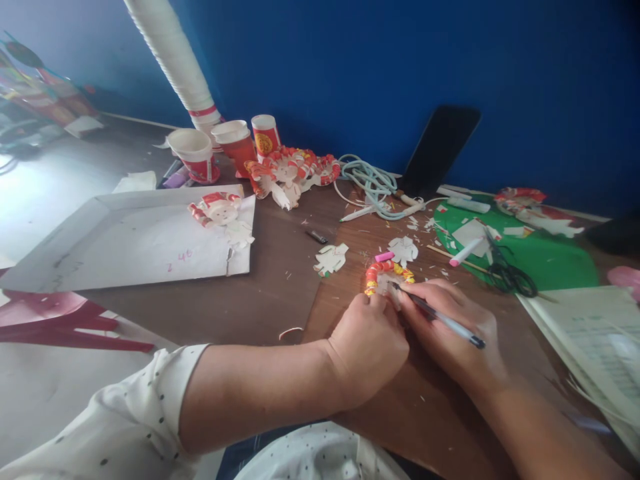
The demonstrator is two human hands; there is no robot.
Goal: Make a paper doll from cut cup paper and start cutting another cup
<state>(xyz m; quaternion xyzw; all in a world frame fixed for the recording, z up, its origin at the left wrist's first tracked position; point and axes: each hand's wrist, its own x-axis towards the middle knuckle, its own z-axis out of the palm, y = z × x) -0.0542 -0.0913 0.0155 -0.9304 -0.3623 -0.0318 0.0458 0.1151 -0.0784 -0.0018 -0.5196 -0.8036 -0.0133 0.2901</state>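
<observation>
1 paper craft piece, ctr-right: red & yellow segmented arch around pale middle, lower part hidden. 1 pen, grayish barrel w/ dark end, slanted, tip at pale middle.

Mostly bare bench offers passage left of the left hand; scissors and papers obstruct beyond the right hand, cups and cable behind.

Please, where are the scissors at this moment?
In the head view, the scissors lie on the right, at the near edge of the green sheet, beside the pink-tipped white marker.
</observation>
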